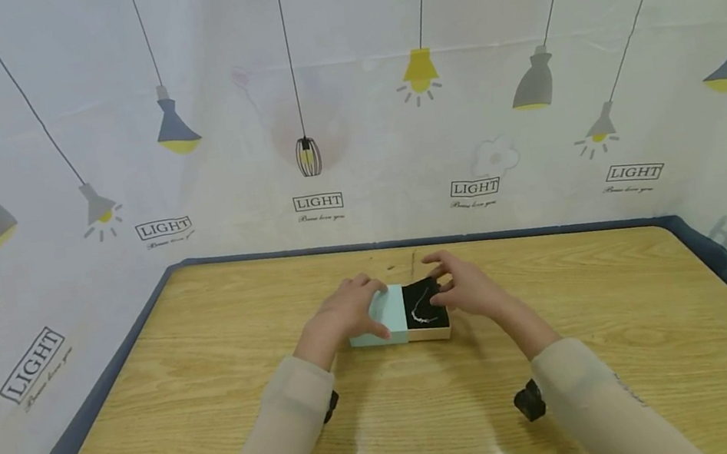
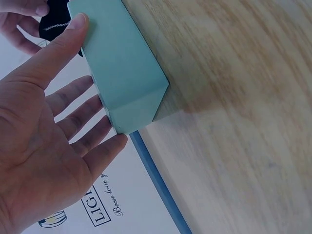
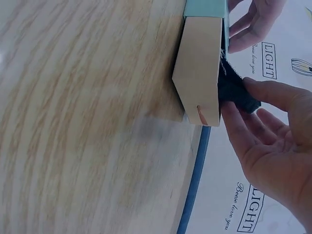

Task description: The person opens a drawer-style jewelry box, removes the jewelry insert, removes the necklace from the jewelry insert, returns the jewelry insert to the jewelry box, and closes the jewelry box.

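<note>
A mint-green jewellery box sleeve [image 1: 387, 307] lies on the table, its cream inner tray [image 1: 431, 335] pulled out to the right. My left hand [image 1: 346, 312] holds the sleeve from above, thumb on the near side and fingers toward the far side; the left wrist view shows the fingertips along the sleeve's edges [image 2: 122, 63]. Inside the tray sits a black pad [image 1: 417, 295] bearing a silver chain [image 1: 424, 319], perhaps a bracelet. With thumb and fingers, my right hand [image 1: 473, 291] pinches the pad's right end, which rises above the tray wall [image 3: 200, 63] in the right wrist view.
The wood-grain table [image 1: 221, 402] spreads around the box, with a blue edge strip [image 1: 373, 245] along its back. Behind hangs a pale backdrop [image 1: 347, 12] printed with lamps. A black wrist device [image 1: 530, 400] shows by the right sleeve.
</note>
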Tool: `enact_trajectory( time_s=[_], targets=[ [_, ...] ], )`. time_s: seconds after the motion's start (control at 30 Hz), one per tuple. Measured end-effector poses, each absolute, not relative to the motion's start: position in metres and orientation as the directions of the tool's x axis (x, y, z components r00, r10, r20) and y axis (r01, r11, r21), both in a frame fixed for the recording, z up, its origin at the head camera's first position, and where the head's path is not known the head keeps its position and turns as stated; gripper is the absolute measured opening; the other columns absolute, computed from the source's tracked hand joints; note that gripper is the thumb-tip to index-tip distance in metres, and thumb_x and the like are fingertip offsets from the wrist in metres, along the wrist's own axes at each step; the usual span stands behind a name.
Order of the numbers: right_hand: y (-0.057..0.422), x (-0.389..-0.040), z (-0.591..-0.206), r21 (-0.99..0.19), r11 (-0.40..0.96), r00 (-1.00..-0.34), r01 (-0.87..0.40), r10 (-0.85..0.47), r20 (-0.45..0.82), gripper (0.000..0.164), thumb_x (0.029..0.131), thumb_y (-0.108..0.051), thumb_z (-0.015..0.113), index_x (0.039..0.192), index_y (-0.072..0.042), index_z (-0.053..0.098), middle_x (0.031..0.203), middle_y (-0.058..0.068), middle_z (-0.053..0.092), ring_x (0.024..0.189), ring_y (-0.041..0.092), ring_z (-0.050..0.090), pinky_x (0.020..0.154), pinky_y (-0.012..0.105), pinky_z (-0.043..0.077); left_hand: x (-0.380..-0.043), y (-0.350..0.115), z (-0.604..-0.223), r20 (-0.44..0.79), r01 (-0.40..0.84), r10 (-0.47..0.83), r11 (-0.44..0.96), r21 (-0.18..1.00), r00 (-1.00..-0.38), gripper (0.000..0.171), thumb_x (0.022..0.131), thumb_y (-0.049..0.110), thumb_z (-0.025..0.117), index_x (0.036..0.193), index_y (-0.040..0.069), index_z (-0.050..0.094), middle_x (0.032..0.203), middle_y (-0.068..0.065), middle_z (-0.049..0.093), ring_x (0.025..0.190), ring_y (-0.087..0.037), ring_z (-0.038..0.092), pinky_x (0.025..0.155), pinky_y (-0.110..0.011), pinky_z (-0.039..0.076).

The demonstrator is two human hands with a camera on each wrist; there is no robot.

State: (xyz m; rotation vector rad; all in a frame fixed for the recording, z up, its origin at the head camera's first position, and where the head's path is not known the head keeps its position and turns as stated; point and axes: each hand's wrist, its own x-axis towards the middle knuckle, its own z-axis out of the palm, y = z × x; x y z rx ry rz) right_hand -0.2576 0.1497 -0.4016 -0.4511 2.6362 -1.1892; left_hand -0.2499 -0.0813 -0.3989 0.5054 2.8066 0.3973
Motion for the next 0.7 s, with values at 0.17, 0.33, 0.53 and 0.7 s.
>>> enact_trajectory(
  time_s=[0.17,0.33,0.53,0.7],
  targets=[
    [0.1528,-0.257,-0.4018,-0.797,0.592,-0.934,-0.115,-0.338,-0.116,0.064,0.091,-0.007,0.069,0.148,-0.001,0.038,0.135,0.029,0.056,0.116,0.039,0.063,0.083,0.043,0.059,-0.2505,-0.0816,-0.3999,-0.204,0.303,0.374,0.901,0.309,-0.905,0.08,0.078,0.041,0.084,0.146,0.021,0.048,0.152,-0.005,0.044,0.139,-0.028,0.041,0.111,-0.05,0.043],
    [0.1529,-0.2571,-0.4028,-0.789,0.605,-0.935,-0.103,-0.329,-0.131,0.053,0.093,-0.013,0.068,0.139,0.008,0.049,0.131,0.029,0.061,0.11,0.034,0.066,0.087,0.041,0.058,-0.2513,-0.0817,-0.4009,-0.199,0.304,0.374,0.901,0.309,-0.906,0.08,0.078,0.041,0.085,0.146,0.021,0.048,0.152,-0.004,0.044,0.138,-0.028,0.042,0.111,-0.051,0.043],
    [0.1529,-0.2565,-0.4048,-0.824,0.563,-0.924,-0.063,-0.345,-0.165,0.051,0.095,-0.013,0.066,0.136,0.012,0.049,0.129,0.031,0.061,0.108,0.033,0.069,0.088,0.039,0.06,-0.2507,-0.0815,-0.4,-0.204,0.303,0.374,0.901,0.31,-0.905,0.081,0.078,0.041,0.084,0.147,0.021,0.047,0.152,-0.004,0.044,0.138,-0.028,0.042,0.11,-0.051,0.043],
    [0.1524,-0.2571,-0.4066,-0.821,0.568,-0.903,-0.056,-0.379,-0.201,0.041,0.096,-0.014,0.065,0.127,0.01,0.056,0.116,0.025,0.069,0.095,0.019,0.071,0.087,0.039,0.06,-0.2497,-0.0813,-0.3978,-0.21,0.299,0.373,0.901,0.315,-0.904,0.08,0.078,0.041,0.084,0.147,0.021,0.047,0.152,-0.005,0.043,0.139,-0.028,0.041,0.111,-0.05,0.043]
  ],
)
